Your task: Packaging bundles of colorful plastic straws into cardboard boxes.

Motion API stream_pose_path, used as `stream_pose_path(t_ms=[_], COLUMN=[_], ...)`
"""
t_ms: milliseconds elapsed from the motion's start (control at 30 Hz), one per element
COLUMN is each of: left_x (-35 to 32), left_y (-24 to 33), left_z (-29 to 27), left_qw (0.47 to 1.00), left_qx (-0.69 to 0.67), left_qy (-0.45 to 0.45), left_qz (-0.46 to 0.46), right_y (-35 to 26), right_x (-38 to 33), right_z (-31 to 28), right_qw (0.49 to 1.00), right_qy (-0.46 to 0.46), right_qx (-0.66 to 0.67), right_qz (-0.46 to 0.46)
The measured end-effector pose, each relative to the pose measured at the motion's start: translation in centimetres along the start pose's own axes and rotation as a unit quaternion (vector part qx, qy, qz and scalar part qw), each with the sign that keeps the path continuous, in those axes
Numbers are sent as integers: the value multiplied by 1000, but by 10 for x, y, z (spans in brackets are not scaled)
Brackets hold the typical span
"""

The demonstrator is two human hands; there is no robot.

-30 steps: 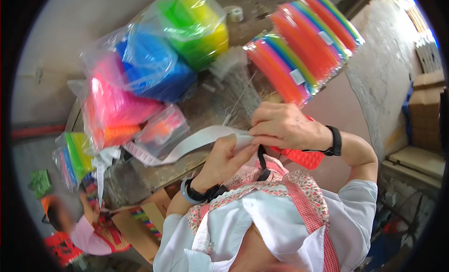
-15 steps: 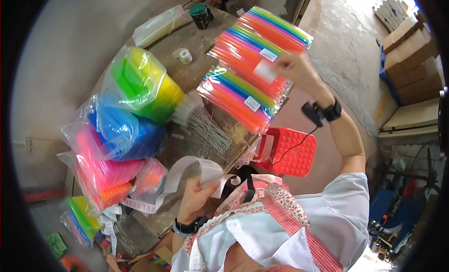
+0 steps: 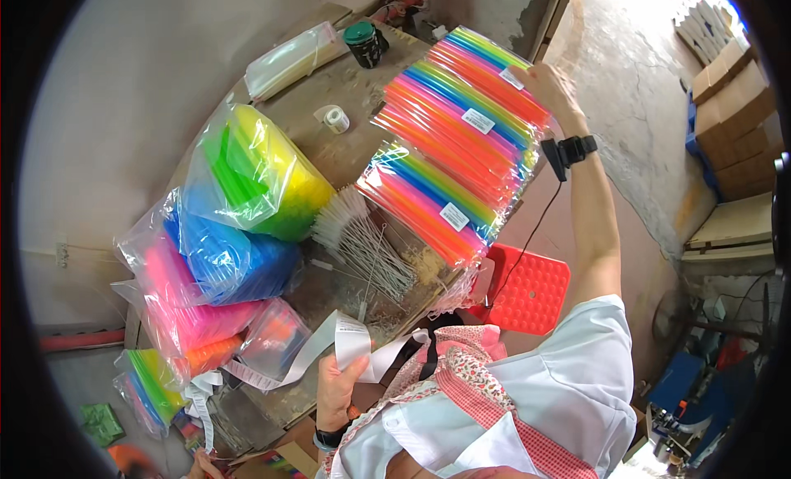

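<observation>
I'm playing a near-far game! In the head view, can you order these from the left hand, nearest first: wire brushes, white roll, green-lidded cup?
From the left hand:
1. Wire brushes, just beyond it.
2. White roll, farther up the table.
3. Green-lidded cup, near the far end.

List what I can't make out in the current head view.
All in the head view:
- Under the right hand: any contact between its fingertips and the top pack, hidden by the hand itself.
- Left forearm: mostly hidden by the shirt and apron.
- Print on the labels: too small to read.
- Box: cut off by the lower edge, so its full contents don't show.
</observation>
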State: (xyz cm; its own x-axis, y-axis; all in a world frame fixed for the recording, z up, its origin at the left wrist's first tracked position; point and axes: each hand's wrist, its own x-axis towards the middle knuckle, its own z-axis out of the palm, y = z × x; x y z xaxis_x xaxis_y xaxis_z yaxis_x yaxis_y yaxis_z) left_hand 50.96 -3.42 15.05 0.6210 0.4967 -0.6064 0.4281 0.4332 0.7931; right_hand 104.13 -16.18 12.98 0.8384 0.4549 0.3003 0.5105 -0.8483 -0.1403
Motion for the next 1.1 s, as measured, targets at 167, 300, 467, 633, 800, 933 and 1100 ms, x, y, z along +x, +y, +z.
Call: stream_pose_path(t_ms=[167, 300, 467, 633, 800, 933, 1100], left_x=[7, 10, 18, 21, 20, 16, 15], left_y=[-1, -3, -5, -11, -13, -25, -27], left_z=[1, 4, 4, 4, 5, 0, -1], left_qw=[1000, 1000, 1000, 1000, 998, 998, 997], left_qx=[-8, -13, -24, -19, -31, -35, -48], left_qy=[-1, 1, -14, -21, -45, -55, -50], left_qz=[10, 12, -5, 6, 6, 10, 18], right_y=[50, 50, 65, 30, -8, -29, -10], right_x=[2, 15, 20, -18, -37, -48, -36], right_z=[21, 4, -25, -71, -32, -19, 8], right_qw=[992, 993, 972, 854, 916, 969, 966], right_qy=[102, -31, -90, -65, -200, -187, -129], right_qx=[33, 39, 197, 506, 334, 158, 219], right_qz=[70, 109, 94, 107, 98, -12, -46])
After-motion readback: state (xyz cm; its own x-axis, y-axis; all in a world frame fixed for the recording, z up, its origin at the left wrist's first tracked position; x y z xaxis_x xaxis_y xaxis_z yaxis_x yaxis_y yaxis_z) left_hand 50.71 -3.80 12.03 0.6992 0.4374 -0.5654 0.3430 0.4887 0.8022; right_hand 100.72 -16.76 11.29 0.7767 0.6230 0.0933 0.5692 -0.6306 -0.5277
